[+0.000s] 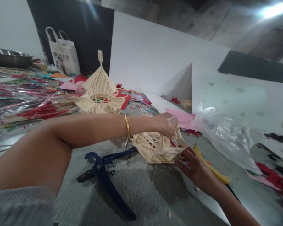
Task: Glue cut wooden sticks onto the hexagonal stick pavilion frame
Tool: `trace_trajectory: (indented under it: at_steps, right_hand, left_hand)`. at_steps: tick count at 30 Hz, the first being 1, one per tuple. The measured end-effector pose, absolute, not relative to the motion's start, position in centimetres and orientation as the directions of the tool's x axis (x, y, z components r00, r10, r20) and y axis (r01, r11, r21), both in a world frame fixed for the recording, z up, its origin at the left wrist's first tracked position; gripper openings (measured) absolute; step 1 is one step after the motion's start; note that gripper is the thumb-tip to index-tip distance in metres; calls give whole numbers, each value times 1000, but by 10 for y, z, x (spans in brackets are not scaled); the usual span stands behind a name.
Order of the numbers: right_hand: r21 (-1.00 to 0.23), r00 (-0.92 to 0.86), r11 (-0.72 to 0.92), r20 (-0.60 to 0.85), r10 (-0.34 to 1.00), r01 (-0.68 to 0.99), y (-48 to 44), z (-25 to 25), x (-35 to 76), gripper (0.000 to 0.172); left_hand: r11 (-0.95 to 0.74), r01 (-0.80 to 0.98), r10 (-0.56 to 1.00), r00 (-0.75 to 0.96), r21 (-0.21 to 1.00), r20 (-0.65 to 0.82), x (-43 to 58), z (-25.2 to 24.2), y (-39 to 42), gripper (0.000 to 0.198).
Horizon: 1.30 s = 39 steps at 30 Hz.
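Item 1, left hand (166, 125): I see the left arm reaching across the frame from the lower left, forearm level, a gold bangle (126, 125) on the wrist. The hand is curled over the top of the stick frame, fingers closed, with a thin wooden stick (171, 118) pinched at the fingertips.

Item 2, right hand (195, 168): I see it coming in from the lower right, palm turned up and fingers spread loosely, the fingertips touching the frame's right lower edge. It steadies rather than clasps; nothing is enclosed in it.

Item 3, stick frame (155, 149): a lattice model of pale wooden sticks, resting on the grey work surface (136, 185) at mid-frame, between the two hands.

Item 4, blue-handled cutter (103, 171): lying on the surface just left of the frame, handles spread.

Item 5, yellow tool (212, 169): lying under and beyond my right hand; I cannot tell its kind.

Item 6, finished stick pavilion (99, 91): upright, pointed roof, well behind the frame.

Item 7, white tote bag (63, 51): standing at the back left.

Item 8, clear plastic sheet (226, 135): crumpled, right of the frame.

Item 9, red and pink paper scraps (132, 97): scattered around the pavilion.
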State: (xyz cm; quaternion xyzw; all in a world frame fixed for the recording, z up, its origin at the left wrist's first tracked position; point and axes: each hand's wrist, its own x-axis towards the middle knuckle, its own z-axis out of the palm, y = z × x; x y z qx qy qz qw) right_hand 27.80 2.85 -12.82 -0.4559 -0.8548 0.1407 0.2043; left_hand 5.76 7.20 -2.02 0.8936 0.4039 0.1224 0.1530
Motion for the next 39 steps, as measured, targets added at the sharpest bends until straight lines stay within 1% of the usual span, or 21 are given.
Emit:
trace_trajectory:
  at_steps: [4, 6, 8, 10, 12, 14, 16, 17, 18, 20, 23, 26, 27, 28, 30, 31, 32, 33, 35, 38, 39]
  right_hand:
    - [-448, -480, 498, 163, 862, 743, 30, -130, 280, 26]
    - [-434, -450, 463, 140, 882, 773, 30, -129, 282, 32]
    - [-414, -418, 449, 167, 893, 792, 27, -125, 286, 41]
    - [-404, -384, 456, 249, 889, 793, 25, -115, 296, 44]
    - [-373, -320, 438, 337, 885, 818, 21, -103, 310, 43]
    - [-319, -231, 367, 391, 891, 874, 15, -93, 325, 43]
    - [-257, -186, 309, 410, 893, 916, 3, -90, 333, 42]
    - [-234, -195, 307, 403, 894, 922, -6, -92, 332, 41]
    - [-215, -232, 332, 387, 892, 918, -17, -95, 327, 38]
    - [-201, -390, 466, 325, 861, 862, -43, -105, 304, 32]
    - [-185, -694, 739, 257, 672, 647, -80, -116, 248, 29]
    - [-119, -824, 861, 249, 508, 495, -90, -117, 183, 35]
    - [-84, -856, 886, 233, 463, 456, -87, -117, 161, 40]
    - [-23, -862, 890, 236, 448, 456, -80, -116, 141, 49]
    - [83, -846, 858, 236, 478, 507, -63, -115, 107, 79]
    - [111, -859, 857, 178, 480, 502, -54, -114, 94, 86]
    - [125, -868, 860, 107, 484, 495, -47, -113, 84, 87]
    - [138, -881, 871, 37, 472, 472, -40, -111, 77, 83]
    - [146, -896, 892, -55, 440, 429, -33, -106, 69, 66]
    - [117, -901, 900, -62, 430, 421, -31, -99, 61, 34]
    - [104, -897, 896, -56, 439, 432, -32, -97, 58, 27]
  left_hand:
    - [-625, 665, 750, 657, 408, 76, 55, -21, 74, 32]
    - [-610, 661, 756, 651, 436, 70, 54, -18, 73, 31]
    - [-594, 669, 769, 636, 447, 69, 54, -15, 71, 30]
    - [-567, 685, 791, 608, 457, 71, 53, -10, 69, 29]
    - [-528, 696, 827, 551, 486, 110, 49, -6, 69, 26]
    - [-494, 676, 860, 471, 546, 196, 42, -2, 69, 22]
    - [-479, 610, 876, 379, 631, 299, 30, 2, 66, 19]
    - [-480, 559, 876, 341, 676, 340, 22, 5, 62, 18]
    - [-474, 506, 880, 306, 721, 363, 13, 7, 55, 16]
    - [-438, 410, 899, 231, 800, 373, -5, 10, 33, 11]
    - [-363, 314, 932, 139, 877, 336, -30, 7, -15, 2]
    - [-300, 228, 951, -1, 927, 308, -50, -7, -66, 2]
    - [-292, 192, 950, -53, 937, 307, -56, -15, -81, 1]
    - [-288, 153, 948, -97, 945, 304, -62, -24, -96, 3]
    - [-285, 63, 942, -167, 956, 292, -75, -45, -124, 7]
    - [-269, 12, 943, -201, 963, 266, -81, -56, -136, 8]
    - [-245, -37, 945, -232, 969, 230, -87, -67, -146, 10]
    - [-203, -87, 950, -259, 975, 174, -93, -78, -155, 11]
    - [-156, -164, 948, -301, 974, 101, -102, -97, -167, 14]
    - [-144, -235, 940, -335, 961, 59, -110, -121, -173, 17]
    - [-149, -245, 938, -342, 958, 58, -111, -126, -173, 16]
